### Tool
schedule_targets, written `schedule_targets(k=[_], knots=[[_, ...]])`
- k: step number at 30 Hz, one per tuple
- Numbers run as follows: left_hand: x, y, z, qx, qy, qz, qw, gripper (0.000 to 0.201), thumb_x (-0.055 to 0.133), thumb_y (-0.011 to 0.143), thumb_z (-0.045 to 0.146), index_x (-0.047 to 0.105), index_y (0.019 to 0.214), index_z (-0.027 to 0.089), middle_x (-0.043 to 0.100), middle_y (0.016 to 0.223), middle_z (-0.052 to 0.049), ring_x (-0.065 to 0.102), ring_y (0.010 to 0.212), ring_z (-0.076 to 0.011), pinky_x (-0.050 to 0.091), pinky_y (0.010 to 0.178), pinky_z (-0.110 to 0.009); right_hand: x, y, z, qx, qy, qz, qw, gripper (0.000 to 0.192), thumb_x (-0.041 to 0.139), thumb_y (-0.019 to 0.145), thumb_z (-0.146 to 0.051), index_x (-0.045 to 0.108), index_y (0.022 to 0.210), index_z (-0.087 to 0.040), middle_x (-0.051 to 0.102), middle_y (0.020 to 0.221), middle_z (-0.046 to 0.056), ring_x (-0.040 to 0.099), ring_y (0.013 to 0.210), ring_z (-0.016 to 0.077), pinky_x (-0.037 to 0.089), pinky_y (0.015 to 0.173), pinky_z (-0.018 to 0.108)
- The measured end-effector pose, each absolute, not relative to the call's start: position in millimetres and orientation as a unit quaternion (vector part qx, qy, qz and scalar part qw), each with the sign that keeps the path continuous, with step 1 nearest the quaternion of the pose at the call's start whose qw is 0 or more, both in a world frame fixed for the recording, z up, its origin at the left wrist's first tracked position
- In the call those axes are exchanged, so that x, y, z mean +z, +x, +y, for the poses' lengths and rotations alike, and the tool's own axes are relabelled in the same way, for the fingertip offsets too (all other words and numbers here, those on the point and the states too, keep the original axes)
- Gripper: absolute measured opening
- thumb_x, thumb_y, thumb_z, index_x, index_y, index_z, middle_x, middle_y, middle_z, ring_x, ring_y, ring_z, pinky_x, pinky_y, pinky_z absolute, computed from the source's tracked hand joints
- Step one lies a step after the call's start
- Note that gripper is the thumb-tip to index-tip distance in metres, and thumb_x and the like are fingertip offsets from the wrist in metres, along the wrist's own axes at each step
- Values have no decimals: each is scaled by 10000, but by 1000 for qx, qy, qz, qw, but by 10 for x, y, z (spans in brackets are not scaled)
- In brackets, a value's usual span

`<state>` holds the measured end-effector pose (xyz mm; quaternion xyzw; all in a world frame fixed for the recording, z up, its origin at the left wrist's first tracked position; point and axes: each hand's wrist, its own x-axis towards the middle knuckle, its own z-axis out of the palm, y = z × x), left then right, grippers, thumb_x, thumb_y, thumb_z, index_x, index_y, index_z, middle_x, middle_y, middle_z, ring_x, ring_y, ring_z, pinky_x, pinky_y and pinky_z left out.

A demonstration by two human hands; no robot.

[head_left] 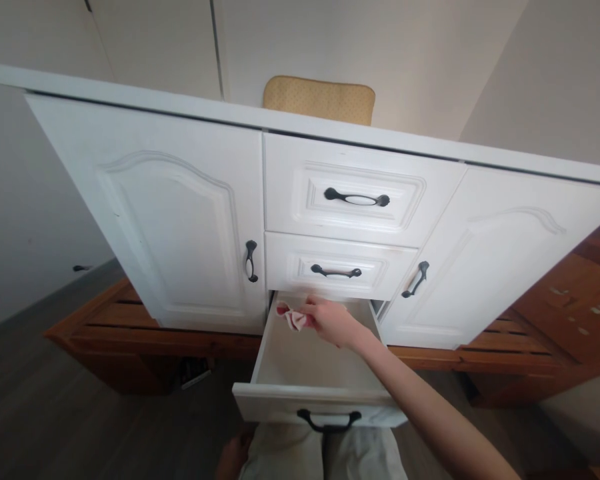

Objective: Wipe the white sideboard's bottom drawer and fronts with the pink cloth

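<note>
A white drawer (290, 404) at the bottom of the cabinet is pulled out toward my knees. Over its inside, near the back, my right hand (330, 320) grips a crumpled red and white cloth (295, 319), whose loose end hangs out past the fingertips. The drawer's pale bottom shows, with no objects visible on it. Low in the view, my left hand (236, 455) is in shadow beside my leg, left of the drawer front; its fingers are too dark to make out.
Two closed drawers with black handles (357, 199) sit above the pulled-out one, between two closed cabinet doors (170, 220). The white cabinet (130, 100) rests on a brown wooden bench (220, 341). A yellowish padded board (320, 99) stands behind its top.
</note>
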<state>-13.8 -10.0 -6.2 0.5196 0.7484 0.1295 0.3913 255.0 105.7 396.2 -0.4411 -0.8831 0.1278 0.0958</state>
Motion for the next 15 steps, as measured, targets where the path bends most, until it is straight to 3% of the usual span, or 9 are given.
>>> schedule_targets(k=[4, 6, 8, 10, 15], knots=[[-95, -205, -124, 79, 532, 729, 423, 380, 418, 932, 254, 767, 1084, 248, 808, 1133, -65, 736, 1128, -243, 569, 877, -291, 3172, 2316, 1628, 45, -459, -887, 4, 514, 335, 975, -136, 535, 1445, -196, 589, 1365, 157, 509, 1278, 291, 454, 1000, 415], [-67, -216, -118, 47, 532, 730, 426, 397, 386, 949, 247, 760, 1082, 238, 802, 1144, -89, 728, 1142, -251, 558, 879, -307, 2860, 2294, 1761, 54, -494, -868, -18, 560, 399, 989, -233, 401, 1544, -159, 505, 1503, 199, 408, 1398, 334, 391, 1097, 495], [-7, -203, -104, 32, 531, 729, 431, 393, 381, 949, 242, 760, 1056, 234, 802, 1135, -105, 727, 1145, -260, 550, 887, -323, 2655, 2318, 1834, 64, -532, -844, -33, 723, 543, 940, -352, 312, 1582, -113, 394, 1595, 250, 355, 1441, 397, 375, 1109, 558], [70, -180, -94, 30, 525, 733, 431, 366, 403, 936, 262, 762, 1005, 241, 809, 1094, -104, 736, 1124, -274, 551, 878, -338, 2552, 2355, 1889, 71, -547, -833, -46, 780, 595, 906, -391, 320, 1581, -111, 359, 1616, 264, 388, 1424, 419, 419, 1069, 546], [174, -149, -103, 29, 515, 736, 439, 324, 437, 907, 290, 757, 899, 242, 813, 1044, -106, 741, 1111, -286, 549, 860, -344, 2568, 2307, 2087, 73, -553, -828, -63, 537, 472, 968, -282, 492, 1504, -266, 531, 1529, 146, 541, 1312, 338, 482, 982, 434]])
